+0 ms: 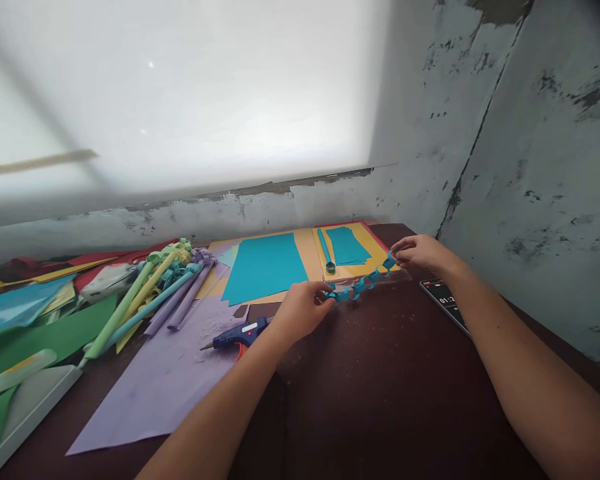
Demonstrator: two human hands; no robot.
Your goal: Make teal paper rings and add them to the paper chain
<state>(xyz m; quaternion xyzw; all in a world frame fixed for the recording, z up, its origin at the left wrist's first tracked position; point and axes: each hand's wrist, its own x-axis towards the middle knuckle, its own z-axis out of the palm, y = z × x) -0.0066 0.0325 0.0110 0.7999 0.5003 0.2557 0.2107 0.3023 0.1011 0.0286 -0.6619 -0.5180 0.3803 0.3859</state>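
Observation:
A teal paper chain (364, 285) of several small loops stretches between my two hands, just over the dark brown table (380, 373). My left hand (305, 307) pinches its near left end between thumb and fingers. At the other end, higher and to the right, the fingertips of my right hand (420, 255) are closed on the chain. Behind it lie a rolled teal paper tube (326, 250) and a stack of teal paper pieces (349, 245) on a yellow sheet (380, 257). A blue glue gun (237, 335) rests left of my left wrist, partly hidden by my forearm.
Large teal sheets (267, 267) lie behind my left hand. A lilac sheet (145, 400) spreads under the glue gun. Coloured paper tubes with curled tops (155, 290) are piled at left, beside green sheets (55, 333). A phone (445, 303) lies by my right forearm. A wall (410, 193) stands behind.

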